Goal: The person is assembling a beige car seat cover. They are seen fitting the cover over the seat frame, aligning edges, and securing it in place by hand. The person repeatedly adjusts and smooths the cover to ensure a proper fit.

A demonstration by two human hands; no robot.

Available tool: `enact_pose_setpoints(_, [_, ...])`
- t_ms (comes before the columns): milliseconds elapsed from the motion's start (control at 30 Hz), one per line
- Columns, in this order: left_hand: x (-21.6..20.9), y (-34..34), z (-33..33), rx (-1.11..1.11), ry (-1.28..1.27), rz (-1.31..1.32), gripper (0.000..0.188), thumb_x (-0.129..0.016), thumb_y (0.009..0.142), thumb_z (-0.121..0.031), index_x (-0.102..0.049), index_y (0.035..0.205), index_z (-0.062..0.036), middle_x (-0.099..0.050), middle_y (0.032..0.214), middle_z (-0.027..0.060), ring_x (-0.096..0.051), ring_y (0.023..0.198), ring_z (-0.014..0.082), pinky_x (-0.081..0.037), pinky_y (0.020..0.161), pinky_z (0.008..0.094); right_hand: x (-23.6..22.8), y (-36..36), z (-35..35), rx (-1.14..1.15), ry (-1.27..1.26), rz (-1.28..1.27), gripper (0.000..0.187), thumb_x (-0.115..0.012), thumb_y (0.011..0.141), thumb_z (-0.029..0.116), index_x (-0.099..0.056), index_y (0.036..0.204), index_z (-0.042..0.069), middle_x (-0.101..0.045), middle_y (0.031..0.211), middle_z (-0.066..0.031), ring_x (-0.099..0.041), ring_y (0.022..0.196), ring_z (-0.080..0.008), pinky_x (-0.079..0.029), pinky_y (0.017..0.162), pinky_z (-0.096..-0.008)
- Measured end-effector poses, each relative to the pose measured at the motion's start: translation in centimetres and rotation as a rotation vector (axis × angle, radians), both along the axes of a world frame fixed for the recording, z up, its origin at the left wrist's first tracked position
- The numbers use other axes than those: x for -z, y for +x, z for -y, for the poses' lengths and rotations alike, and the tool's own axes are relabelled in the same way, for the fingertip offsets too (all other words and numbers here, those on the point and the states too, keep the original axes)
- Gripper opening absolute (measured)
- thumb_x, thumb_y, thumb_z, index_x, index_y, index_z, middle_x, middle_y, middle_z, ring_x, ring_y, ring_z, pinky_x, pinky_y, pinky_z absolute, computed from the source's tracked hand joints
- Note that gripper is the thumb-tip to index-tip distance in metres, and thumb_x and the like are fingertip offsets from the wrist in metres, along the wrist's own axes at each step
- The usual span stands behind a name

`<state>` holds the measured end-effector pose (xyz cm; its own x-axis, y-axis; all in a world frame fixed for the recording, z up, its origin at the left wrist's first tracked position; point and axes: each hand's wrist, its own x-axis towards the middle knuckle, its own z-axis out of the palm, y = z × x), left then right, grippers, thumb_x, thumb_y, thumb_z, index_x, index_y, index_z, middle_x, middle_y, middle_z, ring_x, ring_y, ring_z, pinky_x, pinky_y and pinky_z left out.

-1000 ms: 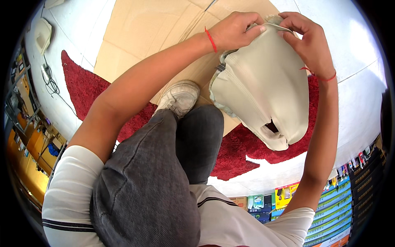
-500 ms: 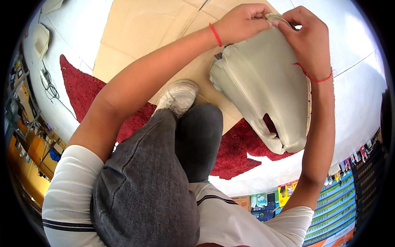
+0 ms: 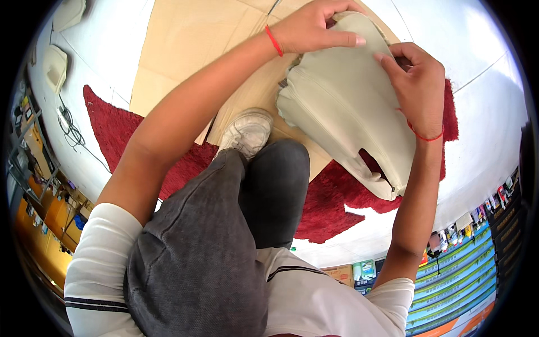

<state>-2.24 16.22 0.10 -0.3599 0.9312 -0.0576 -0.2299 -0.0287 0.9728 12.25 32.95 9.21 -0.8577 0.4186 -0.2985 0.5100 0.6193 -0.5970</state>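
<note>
A beige leather-like seat cover, long and tapering with stitched seams, lies before me to the right. A slit-like opening in it shows dark red near its narrow end. My left hand is closed on the cover's far end, thumb on the top face and fingers over the edge. My right hand pinches the right edge between thumb and fingers. The fingertips of both hands are partly hidden behind the material.
Cardboard lies under the cover and over a dark red rug on white floor tiles. My shoe rests by the cardboard. Beige pieces and a coiled cable lie at the left. Boxes stand near the lower right.
My hands have moved apart: the left shifted left, the right came nearer down the edge. The cover's far end has tipped into view and its body has moved slightly left.
</note>
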Motion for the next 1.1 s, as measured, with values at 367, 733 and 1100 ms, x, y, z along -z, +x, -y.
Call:
enact_pose_setpoints(367, [-0.7,6.2,4.8,-0.292,-0.489,-0.515,0.052,-0.089,0.079,-0.034,-0.062,0.107,-0.0002,-0.072,0.088,0.0175,-0.070,0.077,0.0223,-0.056,0.073,0.0377,-2.9,1.6,4.0,0.060,0.219,-0.079,0.024,-0.075,0.089,0.022,-0.075,0.093,-0.001,-0.072,0.077,-0.0102,-0.064,0.063,-0.0212,-0.052,0.064,-0.0336])
enact_pose_setpoints(733, [-21.0,0.0,3.3,-0.237,0.189,-0.613,0.061,-0.082,0.086,-0.025,-0.053,0.134,-0.0001,-0.071,0.100,0.0206,-0.070,0.088,0.0286,-0.056,0.080,0.0389,-20.5,4.7,7.3,0.356,0.403,-0.581,0.028,-0.080,0.088,0.024,-0.077,0.097,-0.002,-0.074,0.080,-0.0052,-0.064,0.069,-0.0097,-0.052,0.068,-0.0262])
enact_pose_setpoints(1100, [-45.1,9.8,5.4,-0.181,0.295,-1.333,0.042,-0.084,0.078,-0.026,-0.063,0.105,-0.0025,-0.070,0.091,0.0182,-0.070,0.087,0.0359,-0.055,0.078,0.0433,-30.1,20.2,14.0,0.751,0.392,-1.069,0.027,-0.082,0.089,0.017,-0.068,0.098,-0.005,-0.067,0.112,-0.0123,-0.066,0.097,-0.0141,-0.055,0.081,-0.0294])
